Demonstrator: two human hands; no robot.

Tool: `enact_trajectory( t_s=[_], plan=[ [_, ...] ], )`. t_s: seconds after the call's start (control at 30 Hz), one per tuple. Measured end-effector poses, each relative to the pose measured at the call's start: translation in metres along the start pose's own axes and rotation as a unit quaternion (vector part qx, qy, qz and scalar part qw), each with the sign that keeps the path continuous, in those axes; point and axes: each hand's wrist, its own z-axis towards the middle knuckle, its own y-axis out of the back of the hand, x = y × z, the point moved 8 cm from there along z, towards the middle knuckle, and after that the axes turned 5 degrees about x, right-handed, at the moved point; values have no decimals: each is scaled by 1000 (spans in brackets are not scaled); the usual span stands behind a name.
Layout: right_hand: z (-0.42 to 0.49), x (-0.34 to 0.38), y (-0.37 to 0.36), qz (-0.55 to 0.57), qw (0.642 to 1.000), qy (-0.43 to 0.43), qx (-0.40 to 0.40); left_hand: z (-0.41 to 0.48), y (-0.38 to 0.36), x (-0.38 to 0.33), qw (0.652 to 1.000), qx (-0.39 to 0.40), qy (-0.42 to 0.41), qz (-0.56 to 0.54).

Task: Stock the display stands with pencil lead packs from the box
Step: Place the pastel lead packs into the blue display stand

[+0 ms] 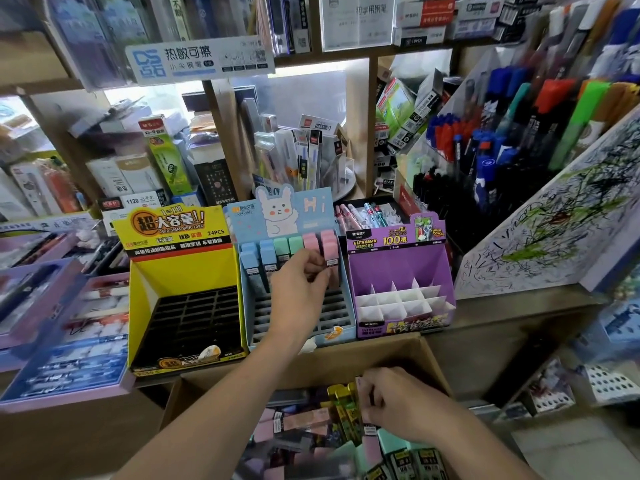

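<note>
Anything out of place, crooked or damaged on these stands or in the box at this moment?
Nothing spilled or broken. The white dividers in the empty purple stand sit a little crooked, and the packs in the cardboard box lie jumbled at mixed angles.

Yellow stand (180,233), nine o'clock, reads "超大容量!!", "2B/0.5MM" and "24PCS". Blue stand (311,207), centre: "Hi". Purple stand (398,268), three o'clock: "ULTRAMAN", "100根", "SUPER POWER". Sign (197,58), eleven o'clock: "热敏可擦".
</note>
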Motion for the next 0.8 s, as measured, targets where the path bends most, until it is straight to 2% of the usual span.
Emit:
enact_trajectory(
  t_s=[0.37, 0.6, 0.8],
  plan=[
    [1, -2, -1, -11, 999, 12, -30, -20, 26, 10, 999, -13, 29, -5],
    [2, 16, -7, -3, 997, 66, -48, -91, 79, 32, 998, 61, 28, 22],
    [6, 52, -29, -50, 994, 98, 7, -150, 90, 93, 969, 170, 157, 89]
  ],
)
